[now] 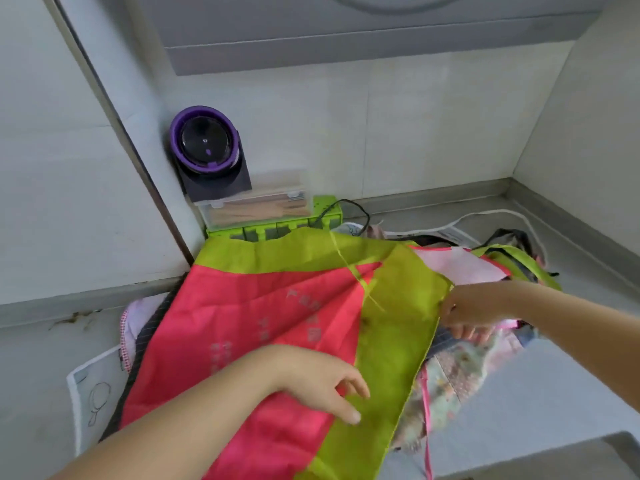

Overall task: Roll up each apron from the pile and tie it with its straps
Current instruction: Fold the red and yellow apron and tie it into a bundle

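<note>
My right fingers [464,332] pinch the green edge of the apron [242,323]. My left fingers [348,412] lie loose on it. It looks soft and slippery, so I'd hold edges.

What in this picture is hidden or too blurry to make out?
Head view:
- Lettering on the red and green apron: blurred, unreadable.
- Pile of aprons: mostly covered by that apron, so they cannot be counted.
- Apron's lower end: cut off by the bottom edge.
- Green power strip: front hidden by the apron.
</note>
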